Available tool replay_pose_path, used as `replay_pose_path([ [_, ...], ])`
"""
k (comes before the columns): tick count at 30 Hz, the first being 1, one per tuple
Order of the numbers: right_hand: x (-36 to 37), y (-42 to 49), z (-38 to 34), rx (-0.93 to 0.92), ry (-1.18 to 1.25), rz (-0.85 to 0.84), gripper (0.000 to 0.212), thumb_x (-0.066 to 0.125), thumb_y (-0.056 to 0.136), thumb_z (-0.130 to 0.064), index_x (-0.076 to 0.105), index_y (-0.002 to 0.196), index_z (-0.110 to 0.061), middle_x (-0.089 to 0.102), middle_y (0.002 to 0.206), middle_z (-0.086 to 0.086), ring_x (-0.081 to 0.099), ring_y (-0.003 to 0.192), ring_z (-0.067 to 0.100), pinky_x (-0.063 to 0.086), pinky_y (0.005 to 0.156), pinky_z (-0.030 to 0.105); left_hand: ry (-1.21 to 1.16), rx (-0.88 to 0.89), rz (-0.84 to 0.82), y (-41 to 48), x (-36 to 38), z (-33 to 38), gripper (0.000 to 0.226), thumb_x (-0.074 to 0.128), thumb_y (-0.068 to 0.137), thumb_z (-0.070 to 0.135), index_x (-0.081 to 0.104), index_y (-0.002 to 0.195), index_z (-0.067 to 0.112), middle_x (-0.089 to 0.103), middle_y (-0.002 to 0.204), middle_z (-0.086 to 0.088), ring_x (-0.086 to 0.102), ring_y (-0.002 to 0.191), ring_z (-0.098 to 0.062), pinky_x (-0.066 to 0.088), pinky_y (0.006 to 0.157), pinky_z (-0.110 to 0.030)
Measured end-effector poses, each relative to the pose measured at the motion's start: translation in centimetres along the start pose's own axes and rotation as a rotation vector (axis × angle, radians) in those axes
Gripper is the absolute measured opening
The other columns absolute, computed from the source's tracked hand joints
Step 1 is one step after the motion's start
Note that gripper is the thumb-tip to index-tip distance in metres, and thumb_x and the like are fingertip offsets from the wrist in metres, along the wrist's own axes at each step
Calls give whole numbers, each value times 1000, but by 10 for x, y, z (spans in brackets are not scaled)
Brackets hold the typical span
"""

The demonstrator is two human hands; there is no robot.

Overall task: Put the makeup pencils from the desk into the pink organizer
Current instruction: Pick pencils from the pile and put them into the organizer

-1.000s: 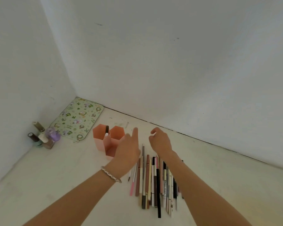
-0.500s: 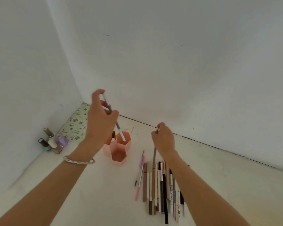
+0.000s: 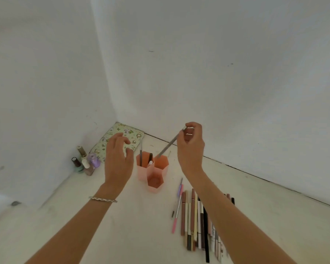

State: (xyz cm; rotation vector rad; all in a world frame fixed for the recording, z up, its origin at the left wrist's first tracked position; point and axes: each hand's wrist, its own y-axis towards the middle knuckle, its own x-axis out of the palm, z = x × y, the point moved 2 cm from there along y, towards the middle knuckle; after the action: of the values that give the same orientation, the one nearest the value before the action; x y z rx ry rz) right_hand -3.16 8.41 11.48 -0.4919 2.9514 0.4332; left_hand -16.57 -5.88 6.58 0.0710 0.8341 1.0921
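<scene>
The right hand (image 3: pixel 191 147) is pinching the top end of a grey makeup pencil (image 3: pixel 171 143) between its fingertips, the shaft slanting down toward seven o'clock into the right cell of the pink organizer (image 3: pixel 153 171). The left hand (image 3: pixel 118 159) is hovering at the organizer's nine o'clock, fingers spread and curled, holding nothing. Remaining makeup pencils (image 3: pixel 196 221) are lying side by side on the desk (image 3: pixel 133 225) at the organizer's five o'clock — partly under the right forearm.

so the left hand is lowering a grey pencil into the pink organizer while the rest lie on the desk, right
Not quite: the head view shows the right hand lowering the grey pencil into the pink organizer. The left hand is open and empty. The rest do lie on the desk.
</scene>
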Motion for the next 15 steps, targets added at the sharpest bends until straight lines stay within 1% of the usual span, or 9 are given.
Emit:
replay_pose_path([
  [1,8,-4,-3,-24,1,-22,18,53,95,-8,49,109,-19,60,85,-7,59,73,4,51,67,19,-40,-38,58,3,-8,-1,22,49,82,-8,53,97,7,48,115,-1,51,109,-20,51,87,-39],
  [3,23,-12,-6,-84,-38,-77,19,53,95,-9,49,111,-20,59,88,-7,60,82,9,51,76,23,-101,-85,109,10,-23,-1,24,46,81,-11,52,96,6,48,109,-2,50,98,-11,51,80,-37],
  [5,33,-20,0,-141,-122,-134,20,52,96,-10,50,113,-19,59,91,-7,59,85,10,51,81,27,-151,-104,113,16,-35,2,27,44,82,-11,52,97,10,51,110,-5,53,95,-13,51,75,-33],
  [8,40,-33,20,-180,-270,-247,17,52,95,-11,52,111,-19,60,95,-7,57,89,12,51,82,32,-202,-141,107,17,-44,12,28,42,87,-8,51,99,16,54,111,-3,61,93,-16,47,58,-15],
  [9,41,-39,26,-205,-322,-287,16,52,95,-13,54,110,-19,60,96,-6,57,90,12,51,83,34,-206,-153,101,16,-45,17,28,42,87,-7,51,99,17,56,109,-2,62,91,-16,46,56,-15],
  [11,37,-46,32,-272,-384,-301,16,55,93,-16,60,108,-16,61,103,-4,58,93,14,51,85,36,-212,-162,57,11,-40,29,28,43,86,-5,52,96,19,60,102,2,63,89,-16,50,63,-24],
  [12,32,-47,32,-278,-374,-271,18,55,92,-15,61,109,-15,60,107,-4,58,94,14,50,84,34,-222,-159,13,4,-34,35,27,45,85,-5,53,93,20,61,97,4,64,87,-15,52,67,-28],
  [13,26,-44,31,-259,-341,-226,20,54,91,-13,62,111,-15,60,108,-4,58,92,14,50,83,31,-233,-150,-51,-5,-25,42,25,48,84,-3,54,90,20,62,90,5,63,84,-15,52,69,-28],
  [15,10,-35,29,-194,-290,-128,25,52,91,-7,61,113,-14,61,108,-4,59,91,13,49,81,28,-209,-96,-254,-29,3,57,19,49,83,6,55,85,24,61,79,8,61,78,-16,51,73,-29],
])
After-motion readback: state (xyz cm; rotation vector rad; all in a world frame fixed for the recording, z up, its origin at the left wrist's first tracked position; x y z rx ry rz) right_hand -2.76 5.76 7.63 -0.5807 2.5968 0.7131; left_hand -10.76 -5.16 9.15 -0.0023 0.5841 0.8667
